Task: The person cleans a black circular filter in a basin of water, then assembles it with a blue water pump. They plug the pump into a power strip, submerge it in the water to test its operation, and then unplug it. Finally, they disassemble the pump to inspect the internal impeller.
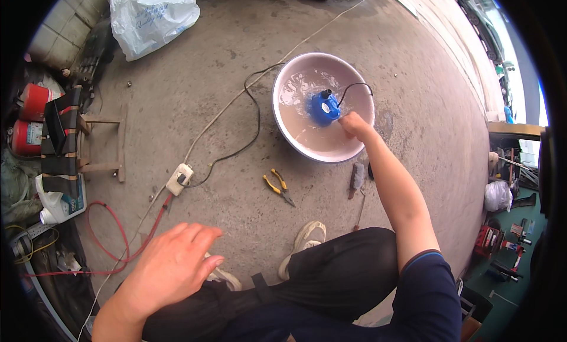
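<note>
- The right hand [358, 127] is reaching into the basin with its fingers curling just beside the pump; whether they are grasping it, I cannot tell.
- The left hand [168, 265] is hanging above the person's lap, its fingers released and bending loosely.
- The compact blue pump with a short black outlet on top [325, 109] is sitting partly submerged just left of the right fingers.
- A thin black cord [355, 84] is arching from the pump to the basin's edge, beyond those fingers.
- Cloudy brownish water [298, 120] is rippling around the pump.
- The round, pale pink basin [322, 62] is surrounding the right fingers and standing on the grey concrete floor [189, 94].
- Yellow-handled metal pliers [279, 187] are lying between the two hands' fingers.
- A white plastic socket block [179, 179] is lying ahead of the left fingers.
- A red cable [160, 213] is looping left of the left fingers.
</note>
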Action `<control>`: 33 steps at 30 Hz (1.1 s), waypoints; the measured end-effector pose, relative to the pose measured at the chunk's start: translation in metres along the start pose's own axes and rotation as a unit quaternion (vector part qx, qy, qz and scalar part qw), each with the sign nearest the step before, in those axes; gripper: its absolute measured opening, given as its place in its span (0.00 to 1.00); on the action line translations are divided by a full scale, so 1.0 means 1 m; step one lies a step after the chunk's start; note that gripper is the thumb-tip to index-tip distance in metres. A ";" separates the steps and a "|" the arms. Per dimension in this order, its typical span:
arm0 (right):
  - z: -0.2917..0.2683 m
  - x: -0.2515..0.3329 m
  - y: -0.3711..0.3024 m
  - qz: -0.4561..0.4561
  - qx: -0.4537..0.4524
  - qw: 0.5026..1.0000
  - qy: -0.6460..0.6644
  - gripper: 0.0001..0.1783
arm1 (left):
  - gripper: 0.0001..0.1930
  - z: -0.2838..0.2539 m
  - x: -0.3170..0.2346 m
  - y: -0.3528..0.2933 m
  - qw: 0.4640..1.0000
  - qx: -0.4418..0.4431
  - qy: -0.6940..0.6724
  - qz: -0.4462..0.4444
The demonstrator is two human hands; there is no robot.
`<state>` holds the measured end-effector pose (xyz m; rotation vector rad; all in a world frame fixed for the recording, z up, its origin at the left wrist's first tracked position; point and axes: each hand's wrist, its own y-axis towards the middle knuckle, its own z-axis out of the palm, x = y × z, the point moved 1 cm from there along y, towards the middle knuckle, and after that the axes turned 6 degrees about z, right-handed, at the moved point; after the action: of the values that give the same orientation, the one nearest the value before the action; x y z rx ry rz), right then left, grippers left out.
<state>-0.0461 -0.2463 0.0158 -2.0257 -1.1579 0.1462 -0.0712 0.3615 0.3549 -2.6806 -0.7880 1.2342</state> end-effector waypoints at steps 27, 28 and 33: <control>-0.094 0.131 -0.054 -0.006 -0.015 0.819 0.573 0.28 | 0.19 -0.003 -0.002 -0.006 1.000 -0.010 -0.006 -0.023; -0.095 0.129 -0.056 0.002 -0.015 0.841 0.541 0.26 | 0.19 -0.003 -0.002 -0.006 1.000 -0.011 -0.008 -0.022; -0.084 0.075 -0.047 0.070 -0.033 0.926 0.370 0.17 | 0.19 -0.005 -0.003 -0.004 1.000 -0.004 -0.004 -0.024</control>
<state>0.0030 -0.2239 0.1250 -1.9452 -0.5405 -0.5552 -0.0705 0.3639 0.3611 -2.6490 -0.8549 1.2331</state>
